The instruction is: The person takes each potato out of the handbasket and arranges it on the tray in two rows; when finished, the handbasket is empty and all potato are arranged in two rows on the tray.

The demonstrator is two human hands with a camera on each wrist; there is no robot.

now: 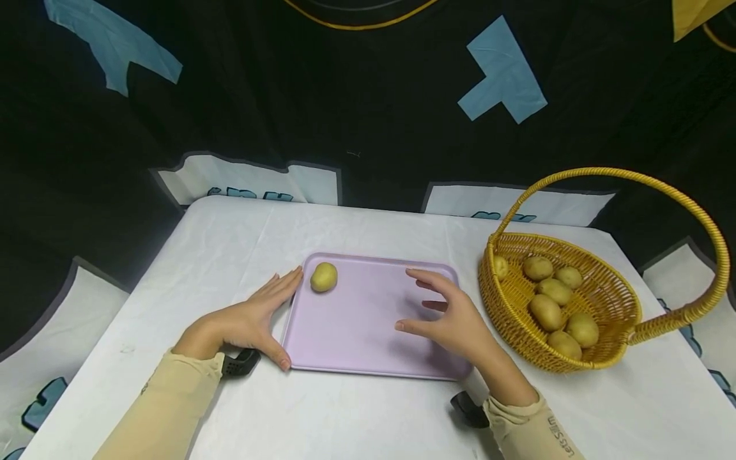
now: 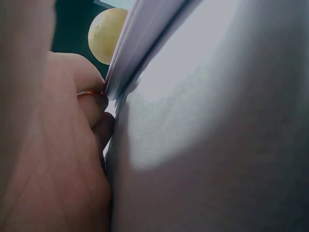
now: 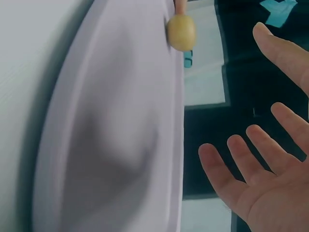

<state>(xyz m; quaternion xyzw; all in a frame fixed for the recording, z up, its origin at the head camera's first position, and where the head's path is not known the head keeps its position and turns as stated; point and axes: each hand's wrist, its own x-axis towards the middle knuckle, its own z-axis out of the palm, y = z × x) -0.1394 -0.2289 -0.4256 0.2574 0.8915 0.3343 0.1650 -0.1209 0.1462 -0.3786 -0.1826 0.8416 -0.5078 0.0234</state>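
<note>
A pale purple tray (image 1: 368, 319) lies flat on the white table. One potato (image 1: 324, 277) sits in its far left corner, also seen as a yellow potato (image 2: 107, 36) in the left wrist view. My left hand (image 1: 247, 322) rests at the tray's left edge with fingers spread, index fingertip near the far corner and thumb by the near one. Over the right half of the tray hovers my right hand (image 1: 445, 316), fingers apart and loosely bent, holding nothing. The right wrist view shows that right hand (image 3: 270, 179) with its palm and spread fingers clear of the tray.
To the right of the tray stands a yellow wicker basket (image 1: 500, 306) with a tall arched handle (image 1: 609, 171). Several potatoes (image 1: 554, 291) lie inside it. A dark curtain (image 1: 259, 115) with blue tape hangs behind the table (image 1: 368, 223).
</note>
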